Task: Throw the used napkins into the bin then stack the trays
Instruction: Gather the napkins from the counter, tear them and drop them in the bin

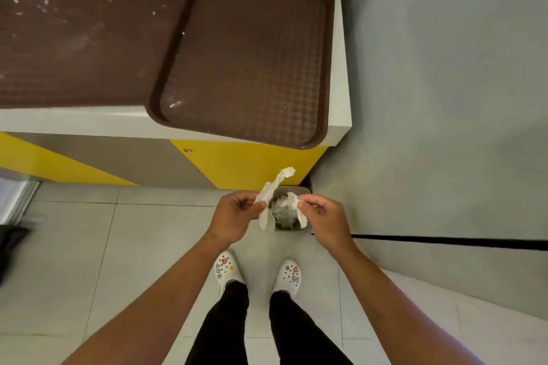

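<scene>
My forearms point(154, 302) are bare, no sleeves showing. I wear black trousers point(225, 326) at six o'clock, and white perforated clogs: the left clog point(227, 271) and the right clog point(289, 277) both carry small coloured charms and letter badges.

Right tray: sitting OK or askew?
Askew. The right tray lies rotated, its left rim over the left tray, its near corner past the counter edge. Crumbs dot both.
</scene>
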Demonstrator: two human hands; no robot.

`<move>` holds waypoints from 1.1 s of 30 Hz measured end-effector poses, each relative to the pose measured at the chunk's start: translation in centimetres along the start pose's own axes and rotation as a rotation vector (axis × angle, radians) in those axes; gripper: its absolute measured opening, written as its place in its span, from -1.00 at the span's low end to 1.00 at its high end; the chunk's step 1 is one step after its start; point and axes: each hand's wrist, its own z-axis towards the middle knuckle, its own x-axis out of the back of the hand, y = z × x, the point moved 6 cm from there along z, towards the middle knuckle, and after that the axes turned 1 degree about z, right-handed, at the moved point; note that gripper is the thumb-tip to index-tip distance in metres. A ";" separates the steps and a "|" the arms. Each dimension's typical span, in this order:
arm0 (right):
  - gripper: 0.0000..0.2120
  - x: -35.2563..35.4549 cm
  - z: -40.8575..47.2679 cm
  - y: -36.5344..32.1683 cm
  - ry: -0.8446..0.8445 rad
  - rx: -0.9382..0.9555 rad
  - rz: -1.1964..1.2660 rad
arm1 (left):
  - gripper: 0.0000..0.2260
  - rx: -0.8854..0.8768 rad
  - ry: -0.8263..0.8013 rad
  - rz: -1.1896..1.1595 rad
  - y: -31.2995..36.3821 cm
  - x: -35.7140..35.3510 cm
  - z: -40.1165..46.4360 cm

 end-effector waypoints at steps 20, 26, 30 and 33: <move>-0.81 -4.6 14.4 22.9 0.248 -0.251 -0.089 | -0.95 0.221 0.036 0.253 -21.9 -5.6 17.6; -0.71 -4.8 13.5 24.8 0.200 -0.259 -0.120 | -0.91 0.231 -0.020 0.303 -23.3 -7.6 20.3; -0.82 -4.5 11.8 25.0 0.180 -0.259 -0.019 | -0.73 0.198 -0.094 0.288 -21.7 -9.0 21.1; -0.78 -3.9 10.8 24.3 0.180 -0.253 0.015 | -0.72 0.174 -0.112 0.287 -20.6 -8.5 20.5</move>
